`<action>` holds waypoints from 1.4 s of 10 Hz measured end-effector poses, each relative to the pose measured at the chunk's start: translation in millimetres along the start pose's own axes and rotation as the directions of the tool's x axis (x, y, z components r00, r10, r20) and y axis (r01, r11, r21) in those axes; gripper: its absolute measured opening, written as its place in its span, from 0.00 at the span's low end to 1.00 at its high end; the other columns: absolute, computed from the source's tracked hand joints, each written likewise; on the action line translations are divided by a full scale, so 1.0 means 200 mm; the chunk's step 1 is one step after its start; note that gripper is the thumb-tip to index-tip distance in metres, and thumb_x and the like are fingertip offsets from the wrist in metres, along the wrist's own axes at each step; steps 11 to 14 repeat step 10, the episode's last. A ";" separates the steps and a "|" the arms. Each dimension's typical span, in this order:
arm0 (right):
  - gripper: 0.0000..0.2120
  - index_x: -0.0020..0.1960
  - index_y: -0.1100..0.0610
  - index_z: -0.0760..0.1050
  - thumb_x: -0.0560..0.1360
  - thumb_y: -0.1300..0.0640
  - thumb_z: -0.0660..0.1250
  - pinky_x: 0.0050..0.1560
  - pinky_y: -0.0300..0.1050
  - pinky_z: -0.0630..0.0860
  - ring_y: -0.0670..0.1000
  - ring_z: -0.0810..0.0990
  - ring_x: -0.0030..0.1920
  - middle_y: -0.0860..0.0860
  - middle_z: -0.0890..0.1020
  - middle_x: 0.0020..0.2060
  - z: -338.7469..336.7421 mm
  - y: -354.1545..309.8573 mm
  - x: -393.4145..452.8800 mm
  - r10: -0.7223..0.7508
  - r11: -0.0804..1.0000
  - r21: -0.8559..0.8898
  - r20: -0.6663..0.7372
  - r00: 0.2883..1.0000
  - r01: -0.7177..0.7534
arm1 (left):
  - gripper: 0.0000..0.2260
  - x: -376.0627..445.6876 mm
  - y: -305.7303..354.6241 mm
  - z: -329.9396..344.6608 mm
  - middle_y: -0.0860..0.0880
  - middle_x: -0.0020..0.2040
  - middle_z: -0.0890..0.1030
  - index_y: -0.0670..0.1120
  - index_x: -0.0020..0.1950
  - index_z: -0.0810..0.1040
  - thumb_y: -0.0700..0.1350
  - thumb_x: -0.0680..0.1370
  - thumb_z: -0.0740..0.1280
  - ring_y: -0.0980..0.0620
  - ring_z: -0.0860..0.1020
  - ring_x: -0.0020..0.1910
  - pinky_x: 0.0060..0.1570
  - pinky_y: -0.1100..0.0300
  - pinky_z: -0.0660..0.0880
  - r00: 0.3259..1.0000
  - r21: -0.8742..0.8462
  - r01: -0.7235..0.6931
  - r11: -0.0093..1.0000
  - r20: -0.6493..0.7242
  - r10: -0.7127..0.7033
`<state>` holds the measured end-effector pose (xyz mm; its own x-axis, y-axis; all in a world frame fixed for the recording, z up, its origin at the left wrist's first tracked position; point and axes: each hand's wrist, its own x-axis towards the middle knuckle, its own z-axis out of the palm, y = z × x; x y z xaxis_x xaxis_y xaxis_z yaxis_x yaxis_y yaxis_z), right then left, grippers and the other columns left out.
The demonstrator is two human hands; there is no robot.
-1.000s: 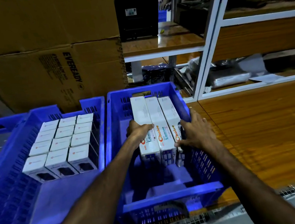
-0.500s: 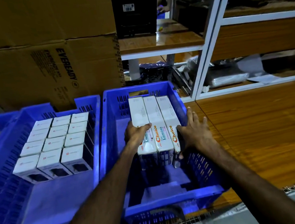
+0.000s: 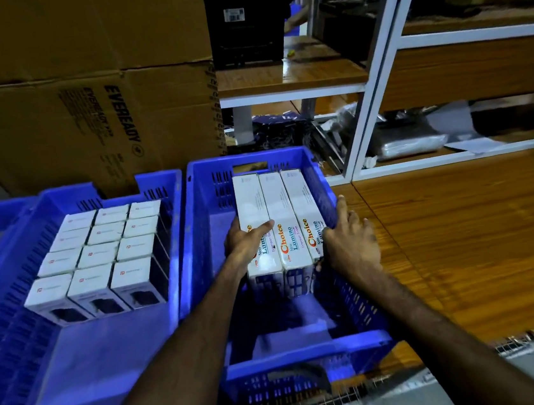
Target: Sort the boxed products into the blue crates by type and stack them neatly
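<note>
my left hand [image 3: 247,244] and right hand [image 3: 350,242] clamp three long white choice cartons [image 3: 281,220]; press evenly, slide them flush against the blue plastic crate [image 3: 214,215] wall, tops level

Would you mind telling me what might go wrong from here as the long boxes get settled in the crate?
1. The three Choice boxes stand on edge against the right-hand crate wall, with open floor to their left; once the left hand lets go, they might tip that way.
2. The right hand sits between the boxes and the crate wall, so its fingers could get pinched while pressing them in.
</note>
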<state>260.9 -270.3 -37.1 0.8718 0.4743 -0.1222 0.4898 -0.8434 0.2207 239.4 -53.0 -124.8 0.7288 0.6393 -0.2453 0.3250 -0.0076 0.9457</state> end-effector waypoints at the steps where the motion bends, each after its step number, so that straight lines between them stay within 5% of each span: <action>1: 0.24 0.65 0.55 0.76 0.75 0.44 0.73 0.76 0.68 0.61 0.68 0.59 0.79 0.67 0.41 0.81 -0.02 0.01 0.00 -0.036 0.999 -0.007 0.025 0.999 0.036 | 0.26 -0.03 0.01 -0.01 0.58 0.53 0.86 0.54 0.64 0.80 0.58 0.69 0.80 0.53 0.84 0.52 0.47 0.59 0.79 1.000 0.019 -0.013 1.000 0.013 0.013; 3: 0.38 0.64 0.52 0.75 0.64 0.28 0.74 0.73 0.68 0.64 0.67 0.62 0.78 0.66 0.41 0.81 -0.06 0.02 0.00 -0.056 0.996 0.070 0.055 0.997 0.052 | 0.39 -0.01 0.01 -0.02 0.57 0.55 0.86 0.54 0.66 0.76 0.68 0.59 0.79 0.51 0.84 0.53 0.56 0.49 0.82 0.999 0.034 0.023 0.999 0.037 -0.024; 4: 0.41 0.68 0.49 0.72 0.63 0.27 0.73 0.75 0.71 0.59 0.66 0.53 0.81 0.64 0.38 0.81 -0.06 0.05 -0.03 -0.067 0.984 0.171 0.062 0.996 0.056 | 0.37 -0.03 0.05 -0.04 0.54 0.57 0.84 0.52 0.67 0.71 0.65 0.64 0.79 0.49 0.83 0.54 0.49 0.54 0.81 0.996 0.048 0.056 0.997 0.068 -0.059; 5: 0.41 0.75 0.47 0.67 0.67 0.32 0.74 0.77 0.71 0.55 0.64 0.49 0.82 0.61 0.38 0.82 -0.04 0.08 -0.09 -0.071 0.971 0.231 0.043 0.997 0.060 | 0.47 0.03 0.02 -0.06 0.54 0.58 0.85 0.52 0.69 0.72 0.75 0.57 0.77 0.50 0.84 0.53 0.45 0.53 0.83 0.990 0.086 0.073 0.994 0.116 -0.083; 6: 0.43 0.79 0.46 0.61 0.70 0.32 0.73 0.78 0.70 0.55 0.63 0.48 0.83 0.61 0.41 0.82 0.00 0.12 -0.15 -0.074 0.960 0.273 0.018 0.997 0.066 | 0.50 0.00 0.04 -0.11 0.49 0.60 0.84 0.47 0.71 0.70 0.76 0.59 0.74 0.48 0.84 0.53 0.54 0.47 0.83 0.986 0.101 0.085 0.991 0.133 -0.098; 8: 0.44 0.81 0.46 0.58 0.72 0.33 0.71 0.78 0.67 0.59 0.60 0.53 0.82 0.60 0.51 0.83 0.01 0.13 -0.26 -0.038 0.930 0.360 -0.105 0.994 0.074 | 0.45 -0.22 0.19 -0.18 0.43 0.81 0.65 0.42 0.84 0.52 0.65 0.78 0.68 0.41 0.70 0.76 0.72 0.47 0.70 0.988 0.128 0.087 0.988 0.117 -0.102; 10: 0.33 0.76 0.50 0.69 0.76 0.41 0.72 0.68 0.59 0.74 0.58 0.71 0.73 0.55 0.67 0.76 -0.05 -0.03 -0.40 0.082 0.806 0.573 -0.358 0.930 0.150 | 0.26 -0.54 0.26 -0.31 0.50 0.69 0.76 0.47 0.74 0.73 0.55 0.79 0.73 0.52 0.77 0.64 0.62 0.59 0.73 0.977 0.158 -0.212 0.965 0.057 0.205; 14: 0.33 0.76 0.50 0.69 0.76 0.41 0.72 0.68 0.59 0.74 0.58 0.71 0.73 0.55 0.67 0.76 -0.05 -0.03 -0.40 0.082 0.806 0.573 -0.358 0.930 0.150 | 0.26 -0.54 0.26 -0.31 0.50 0.69 0.76 0.47 0.74 0.73 0.55 0.79 0.73 0.52 0.77 0.64 0.62 0.59 0.73 0.977 0.158 -0.212 0.965 0.057 0.205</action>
